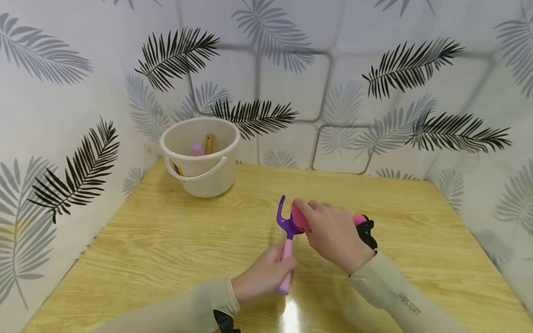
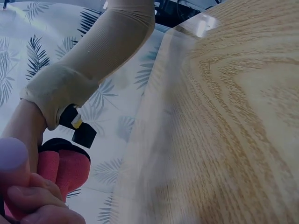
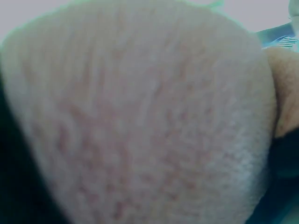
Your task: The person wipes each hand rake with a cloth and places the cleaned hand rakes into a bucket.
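Note:
My left hand (image 1: 268, 270) grips the pink handle of a small garden hand fork (image 1: 287, 252), which stands nearly upright over the table. Its purple head (image 1: 286, 225) shows one curved prong; the rest is hidden by the pink cloth (image 1: 300, 217). That cloth is in my right hand (image 1: 335, 231), whose fingers bend over it against the head. In the left wrist view, the handle's lilac end (image 2: 13, 156) rises beside curled left fingers (image 2: 39, 200), with the pink cloth (image 2: 70, 170) behind. A blurred, close pale surface fills most of the right wrist view.
A cream bucket (image 1: 208, 185) with its handle hanging in front stands at the table's back left. Inside are a lilac-ended item (image 1: 197, 149) and a wooden handle (image 1: 209, 143). The wood-grain table (image 1: 166, 259) meets leaf-patterned curtains (image 1: 283, 148) at the back and sides.

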`<action>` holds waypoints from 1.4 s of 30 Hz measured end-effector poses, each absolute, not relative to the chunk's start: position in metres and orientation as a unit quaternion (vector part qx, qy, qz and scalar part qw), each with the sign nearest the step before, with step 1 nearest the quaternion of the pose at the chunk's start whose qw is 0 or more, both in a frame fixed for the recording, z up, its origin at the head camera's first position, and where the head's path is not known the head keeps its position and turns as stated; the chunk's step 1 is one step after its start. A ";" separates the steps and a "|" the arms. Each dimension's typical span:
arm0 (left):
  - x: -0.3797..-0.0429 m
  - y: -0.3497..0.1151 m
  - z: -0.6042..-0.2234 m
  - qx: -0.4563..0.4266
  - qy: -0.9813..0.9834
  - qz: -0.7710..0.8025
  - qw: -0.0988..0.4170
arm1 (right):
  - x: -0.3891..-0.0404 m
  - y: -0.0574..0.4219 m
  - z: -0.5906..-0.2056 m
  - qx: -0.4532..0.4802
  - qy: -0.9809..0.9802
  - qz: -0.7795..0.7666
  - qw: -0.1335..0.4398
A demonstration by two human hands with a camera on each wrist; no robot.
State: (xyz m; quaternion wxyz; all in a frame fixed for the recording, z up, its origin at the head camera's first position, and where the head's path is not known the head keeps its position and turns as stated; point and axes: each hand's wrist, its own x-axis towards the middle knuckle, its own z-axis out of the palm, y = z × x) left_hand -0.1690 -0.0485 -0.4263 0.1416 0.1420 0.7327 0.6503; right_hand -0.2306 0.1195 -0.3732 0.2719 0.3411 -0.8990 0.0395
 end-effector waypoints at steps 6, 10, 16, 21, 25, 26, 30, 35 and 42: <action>-0.173 -0.049 -0.425 0.124 0.718 0.669 0.145 | -0.226 0.114 -0.374 0.364 -0.890 0.067 0.266; -0.171 -0.051 -0.426 0.123 0.708 0.676 0.164 | -0.234 0.121 -0.379 0.348 -0.899 0.061 0.260; -0.167 -0.056 -0.426 0.136 0.710 0.667 0.179 | -0.239 0.127 -0.380 0.335 -0.904 0.064 0.259; -0.172 -0.057 -0.424 0.126 0.712 0.672 0.159 | -0.228 0.119 -0.374 0.361 -0.890 0.093 0.263; -0.172 -0.056 -0.423 0.135 0.705 0.676 0.165 | -0.232 0.121 -0.376 0.353 -0.894 0.082 0.263; -0.171 -0.056 -0.423 0.137 0.702 0.678 0.169 | -0.235 0.123 -0.378 0.345 -0.898 0.076 0.262; -0.167 -0.056 -0.423 0.141 0.693 0.682 0.184 | -0.249 0.131 -0.386 0.328 -0.904 0.066 0.266; -0.164 -0.059 -0.425 0.130 0.694 0.684 0.185 | -0.255 0.130 -0.387 0.348 -0.886 0.032 0.303; -0.170 -0.059 -0.424 0.140 0.714 0.663 0.178 | -0.236 0.115 -0.377 0.372 -0.873 0.082 0.304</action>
